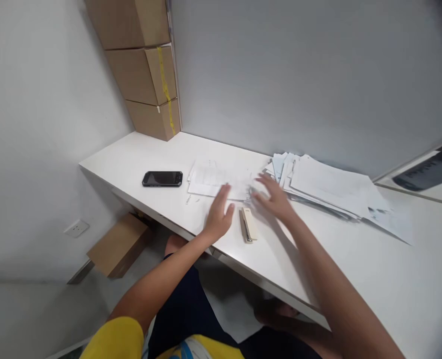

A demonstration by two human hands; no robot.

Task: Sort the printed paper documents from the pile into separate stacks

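"yellow cloth, nearest of all?"

"yes, a sleeve [116,339] on the left arm, with dark clothing over the lap. past that comes the white worktop [213,222]."

"what lies closest on it?"

"a cream stapler [248,222], lying between the two forearms, its length pointing away from the person."

"and the hands?"

"the left hand [219,217] is open: fingers straight and close together, thumb held apart. its fingertips reach the near edge of the loose papers [204,175]. whether they press down, i can't tell."

"the right?"

"the right hand [276,200] is blurred, but it looks spread, fingers loosely bent and apart, at the right end of those same papers. i can't tell whether it touches them."

"so neither one is gripping?"

"nothing shows inside either grasp. the papers lie flat on the worktop just beyond the hands, a little uneven at the left edge."

"what's around them?"

"a black phone [163,178] to the left, screen up, apart from the sheets. to the right, a messy paper pile [329,182] fanned along the back."

"and farthest?"

"cardboard boxes [140,75], stacked in the far left corner with yellow tape on their sides, and the pale grey wall [280,75]."
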